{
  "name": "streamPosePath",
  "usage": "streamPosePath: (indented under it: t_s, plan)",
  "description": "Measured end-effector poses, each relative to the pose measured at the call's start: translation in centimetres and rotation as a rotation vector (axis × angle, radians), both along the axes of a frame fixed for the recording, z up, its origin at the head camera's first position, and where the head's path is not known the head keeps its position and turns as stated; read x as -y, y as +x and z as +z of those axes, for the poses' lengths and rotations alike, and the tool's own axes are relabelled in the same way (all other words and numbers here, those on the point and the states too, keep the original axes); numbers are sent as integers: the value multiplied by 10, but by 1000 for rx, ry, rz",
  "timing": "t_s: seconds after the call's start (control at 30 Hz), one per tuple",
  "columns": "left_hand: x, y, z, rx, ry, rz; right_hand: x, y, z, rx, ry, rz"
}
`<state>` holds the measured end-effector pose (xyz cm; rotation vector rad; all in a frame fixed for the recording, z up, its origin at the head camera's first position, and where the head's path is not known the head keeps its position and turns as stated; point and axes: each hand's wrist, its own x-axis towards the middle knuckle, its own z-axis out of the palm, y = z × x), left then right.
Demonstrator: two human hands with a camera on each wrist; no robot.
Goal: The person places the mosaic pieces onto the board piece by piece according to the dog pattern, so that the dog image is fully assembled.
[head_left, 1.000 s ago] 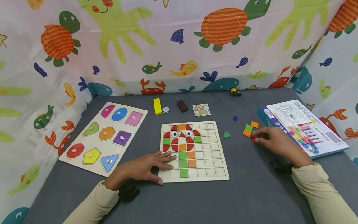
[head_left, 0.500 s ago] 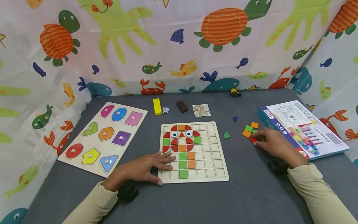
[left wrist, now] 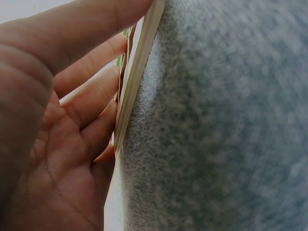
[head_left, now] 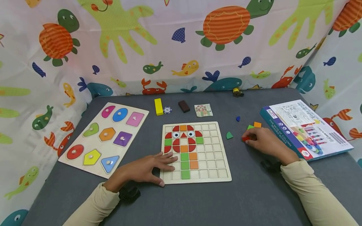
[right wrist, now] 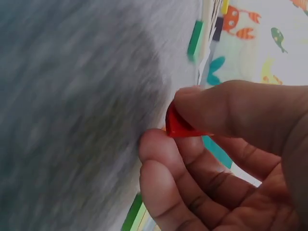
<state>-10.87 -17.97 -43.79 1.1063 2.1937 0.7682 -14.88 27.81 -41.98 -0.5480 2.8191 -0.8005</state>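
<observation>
A wooden grid board (head_left: pixel 215 150) lies at the table's middle with red, orange and green tiles forming a figure. My left hand (head_left: pixel 154 166) rests flat on the board's lower left corner, fingers straight (left wrist: pixel 91 91) along the board edge (left wrist: pixel 137 72). My right hand (head_left: pixel 258 139) pinches a small red piece (head_left: pixel 245 138) between thumb and fingers, seen close in the right wrist view as a red piece (right wrist: pixel 179 124). Loose green tile (head_left: pixel 250 127), orange tile (head_left: pixel 257 124), a green piece (head_left: pixel 229 135) and a small blue piece (head_left: pixel 238 119) lie near it.
A shape puzzle board (head_left: pixel 106 136) lies at the left. A box (head_left: pixel 305 127) sits at the right edge. A yellow block (head_left: pixel 158 106), a chip (head_left: pixel 167 110), a brown block (head_left: pixel 184 106), a pattern card (head_left: pixel 203 110) and a small toy (head_left: pixel 237 92) line the back.
My right hand has moved left toward the board with the red piece pinched in it. The left hand has stayed on the board's corner.
</observation>
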Motion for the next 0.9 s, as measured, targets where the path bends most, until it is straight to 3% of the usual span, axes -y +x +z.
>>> streamPosePath:
  t_s: [0.2,0.57,0.9]
  plan:
    - [0,0,0,0,2,5,24,-4,7,53,-33,40]
    - [-1,-1,1,0,-3,9,71,-11,11,22,-57,152]
    - [-1,0,-1,-16,-8,0,113,-12,10,61,-86,264]
